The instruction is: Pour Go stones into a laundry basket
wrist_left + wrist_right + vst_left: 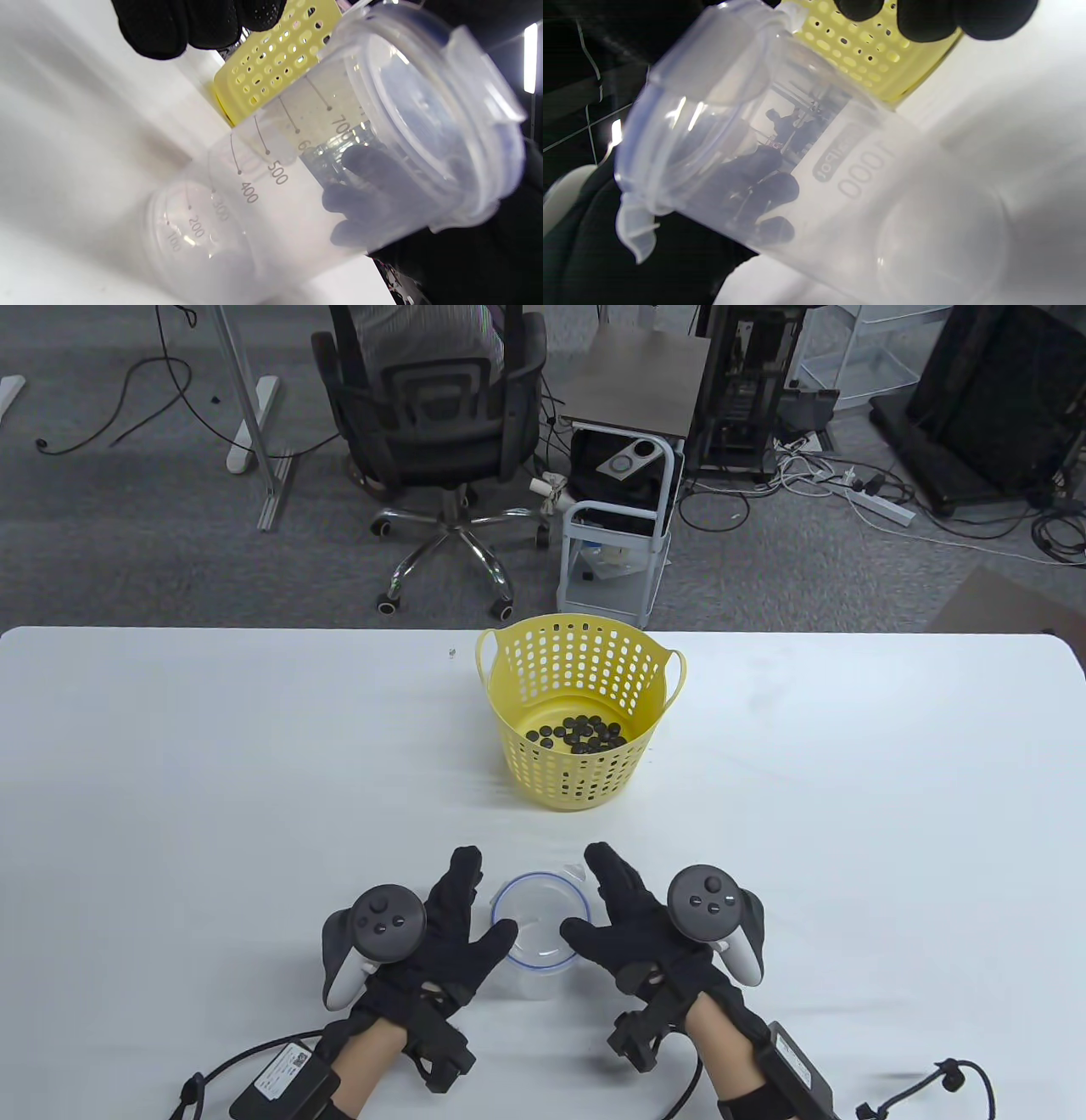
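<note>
Table view, stones: the black Go stones lie on the floor of the yellow laundry basket, which stands upright at the far middle of the white table.
Table view, cup: a clear measuring cup stands upright near the front edge, well apart from the basket, and looks empty.
Table view, hands: the left hand and right hand flank the cup, fingers spread wide, thumbs at or near its rim; contact I cannot tell.
Left wrist view: cup wall with printed graduations, no stones inside; dark gloved fingertips show through it.
Right wrist view: same empty cup, basket wall behind it.
Judgement: pouring looks finished; to end well, draw both hands straight away sideways so the light cup is not tipped.
</note>
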